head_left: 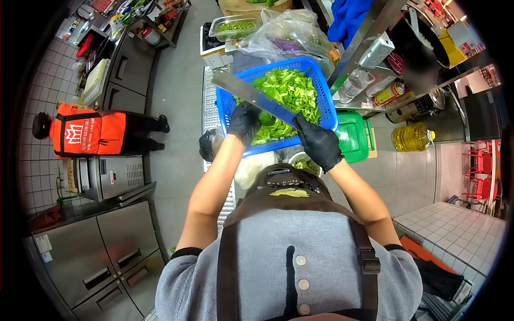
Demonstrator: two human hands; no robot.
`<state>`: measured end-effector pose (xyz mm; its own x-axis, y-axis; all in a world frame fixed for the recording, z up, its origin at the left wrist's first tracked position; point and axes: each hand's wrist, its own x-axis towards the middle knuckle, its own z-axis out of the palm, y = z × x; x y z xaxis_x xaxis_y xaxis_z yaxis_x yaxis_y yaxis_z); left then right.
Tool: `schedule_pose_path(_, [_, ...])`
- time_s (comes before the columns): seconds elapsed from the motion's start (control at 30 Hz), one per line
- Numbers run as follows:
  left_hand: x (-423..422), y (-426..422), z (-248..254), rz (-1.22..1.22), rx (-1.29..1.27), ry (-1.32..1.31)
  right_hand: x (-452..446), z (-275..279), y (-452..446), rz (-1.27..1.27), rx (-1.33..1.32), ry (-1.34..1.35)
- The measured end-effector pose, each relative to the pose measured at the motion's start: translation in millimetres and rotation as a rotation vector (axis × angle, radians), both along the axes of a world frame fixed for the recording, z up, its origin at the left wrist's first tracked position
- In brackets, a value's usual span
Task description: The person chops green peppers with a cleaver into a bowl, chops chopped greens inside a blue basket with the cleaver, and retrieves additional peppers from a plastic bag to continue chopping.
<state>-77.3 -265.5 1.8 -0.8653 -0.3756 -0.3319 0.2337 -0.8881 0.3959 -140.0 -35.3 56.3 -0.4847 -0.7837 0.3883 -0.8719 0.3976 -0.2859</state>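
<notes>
My right hand point(321, 145), in a black glove, is closed around the handle of a large kitchen knife point(257, 99). The blade points up and to the left over a blue plastic basket point(326, 91). Inside the basket lies a heap of chopped leafy greens point(294, 88). My left hand point(244, 123), also black-gloved, is closed over the near left part of the basket. A rounded green vegetable point(265, 117) of a kind I cannot make out sits at its fingers, just below the blade, which partly hides it.
Behind the basket are a plastic bag point(292, 32) and a clear tub of chopped greens point(234, 27). A green plastic bin point(353, 136) and an oil jug point(409, 137) stand to the right. A person in an orange vest point(91, 131) is at the left counter.
</notes>
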Motion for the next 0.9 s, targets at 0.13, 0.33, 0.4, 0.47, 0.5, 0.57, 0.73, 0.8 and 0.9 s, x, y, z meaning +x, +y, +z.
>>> schedule_pose_path(0.13, [1,9,28,-0.029,-0.163,-0.075,0,0,13,-0.038,0.038,-0.172])
schedule_pose_path(0.33, [-4,1,17,0.015,-0.249,-0.036,1,1,16,-0.024,0.065,-0.187])
schedule_pose_path(0.4, [-2,14,22,0.033,-0.403,-0.134,2,3,18,-0.032,0.071,-0.189])
schedule_pose_path(0.47, [-1,20,23,0.035,-0.449,-0.185,2,2,14,-0.038,0.078,-0.174])
schedule_pose_path(0.5, [-2,17,20,0.031,-0.419,-0.186,4,1,17,-0.035,0.093,-0.184])
schedule_pose_path(0.57, [-3,13,16,0.037,-0.399,-0.189,5,-1,25,-0.025,0.121,-0.195])
schedule_pose_path(0.73, [3,23,4,0.039,-0.661,-0.274,7,-10,31,-0.039,0.077,-0.179])
schedule_pose_path(0.8, [6,21,11,-0.001,-0.607,-0.255,9,-6,30,-0.046,0.063,-0.196])
schedule_pose_path(0.9, [12,35,31,-0.027,-0.681,-0.301,14,-7,44,-0.067,0.123,-0.250])
